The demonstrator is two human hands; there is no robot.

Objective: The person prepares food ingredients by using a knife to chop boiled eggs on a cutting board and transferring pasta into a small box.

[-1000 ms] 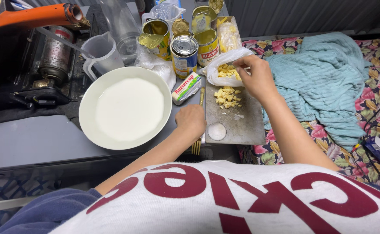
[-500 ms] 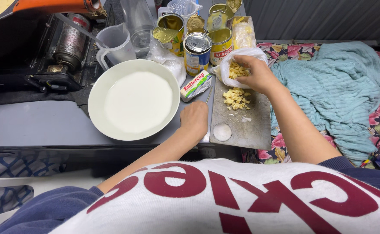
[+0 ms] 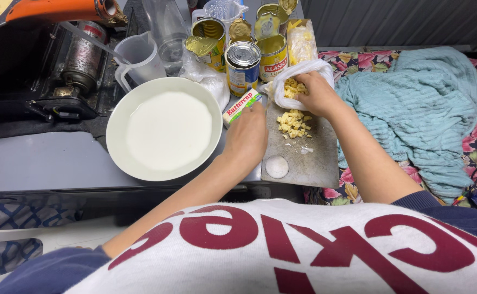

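Right grip pinches yellow bits inside the bag; left grip, loosely curled, touches the butter. Next, empty it beside the pile.

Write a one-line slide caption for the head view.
Right hand in a bag of yellow pieces, left hand by the butter pack.

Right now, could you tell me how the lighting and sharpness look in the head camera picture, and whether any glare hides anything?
In the head view the light is even and soft; the white bowl of milk and the cutting board are sharp. Mild glare sits on the can lid, hiding nothing. The left hand and right hand show no motion blur; the sweatshirt at the bottom edge looks slightly soft.
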